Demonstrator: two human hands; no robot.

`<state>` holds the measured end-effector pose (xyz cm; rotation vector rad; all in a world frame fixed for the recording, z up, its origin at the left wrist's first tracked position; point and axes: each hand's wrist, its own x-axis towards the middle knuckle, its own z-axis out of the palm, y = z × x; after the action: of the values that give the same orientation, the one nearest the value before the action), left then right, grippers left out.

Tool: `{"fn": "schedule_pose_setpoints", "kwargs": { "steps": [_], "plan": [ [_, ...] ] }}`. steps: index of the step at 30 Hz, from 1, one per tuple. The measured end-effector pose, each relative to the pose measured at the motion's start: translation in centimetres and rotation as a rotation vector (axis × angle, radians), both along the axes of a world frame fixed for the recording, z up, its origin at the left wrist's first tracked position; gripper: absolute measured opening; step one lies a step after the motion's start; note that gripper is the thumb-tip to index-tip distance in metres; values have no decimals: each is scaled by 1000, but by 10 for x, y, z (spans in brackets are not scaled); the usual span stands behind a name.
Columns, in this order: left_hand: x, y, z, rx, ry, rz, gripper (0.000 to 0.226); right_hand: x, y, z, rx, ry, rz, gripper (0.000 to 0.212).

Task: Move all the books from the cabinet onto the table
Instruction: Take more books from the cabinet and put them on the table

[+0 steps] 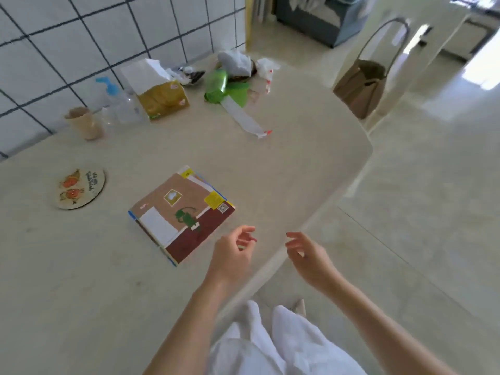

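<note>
A small stack of picture books (pixel 181 214) lies flat on the beige table (pixel 297 163), near its right edge; the top cover is brown and dark red with a green figure. My left hand (pixel 234 251) hovers just right of the stack, fingers loosely curled, holding nothing. Beyond the table edge, my right hand (pixel 307 254) hangs over the floor, fingers apart and empty. No cabinet is in view.
Along the tiled wall stand a beige cup (pixel 84 123), a clear pump bottle (pixel 119 101), a tissue pack (pixel 158 90), green packaging (pixel 221 86) and plastic bags. A round coaster (pixel 80 188) lies at the left. A chair with a brown bag (pixel 359 86) stands beyond the table.
</note>
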<state>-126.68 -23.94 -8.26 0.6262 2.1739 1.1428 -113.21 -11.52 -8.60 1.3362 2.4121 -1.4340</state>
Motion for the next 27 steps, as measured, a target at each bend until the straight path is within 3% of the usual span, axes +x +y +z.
{"fn": "schedule_pose_setpoints", "kwargs": {
  "steps": [6, 12, 27],
  "plan": [
    [77, 41, -9, -116, 149, -488, 28, 101, -2, 4, 1, 28, -346, 26],
    [182, 86, -7, -44, 197, -787, 27, 239, -18, 14, 60, 32, -654, 28],
    [592, 124, -13, 111, 168, -1465, 26, 610, -134, 21, 61, 38, -1474, 29]
  ]
}}
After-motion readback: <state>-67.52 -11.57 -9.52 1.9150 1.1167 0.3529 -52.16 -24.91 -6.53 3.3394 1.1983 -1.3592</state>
